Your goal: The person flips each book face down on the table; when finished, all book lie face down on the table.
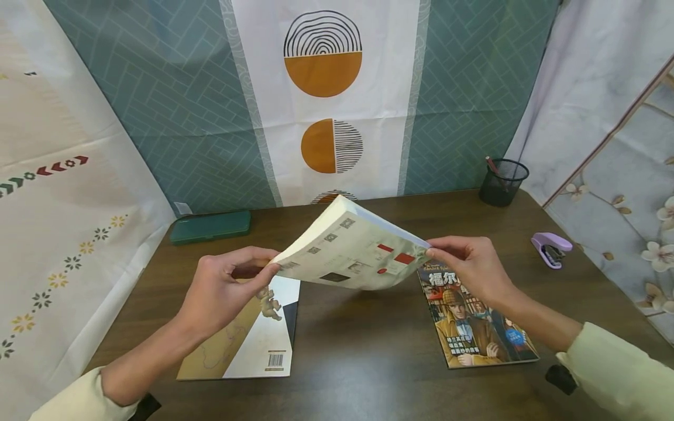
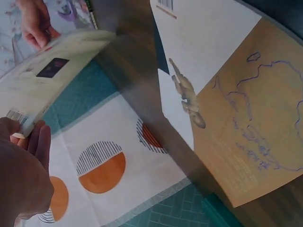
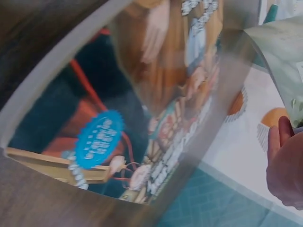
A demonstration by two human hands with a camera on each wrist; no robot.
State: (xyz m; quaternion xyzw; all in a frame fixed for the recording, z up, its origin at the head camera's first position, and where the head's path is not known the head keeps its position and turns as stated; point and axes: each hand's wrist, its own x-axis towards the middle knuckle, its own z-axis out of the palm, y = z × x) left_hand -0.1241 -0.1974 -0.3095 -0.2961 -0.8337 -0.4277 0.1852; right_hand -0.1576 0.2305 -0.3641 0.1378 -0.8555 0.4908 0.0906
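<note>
A pale green paperback book [image 1: 358, 251] is held up over the middle of the table, tilted, its printed back with small codes and red blocks facing me. My left hand [image 1: 223, 292] pinches its left corner between thumb and fingers. At the opposite corner my right hand [image 1: 474, 269] grips it the same way. Below the left hand lies a tan and white book [image 1: 258, 345] with a barcode and a small figure. Under the right hand rests a comic-style book [image 1: 474, 327] showing a person in a detective's cap; the hand and forearm cover part of it.
A green case [image 1: 210, 227] lies at the back left of the brown table [image 1: 363, 362]. At the back right stands a black mesh pen cup [image 1: 503, 182] with a reddish pen inside. A purple stapler [image 1: 550, 249] sits near the right edge. Patterned cloths hang behind and at both sides.
</note>
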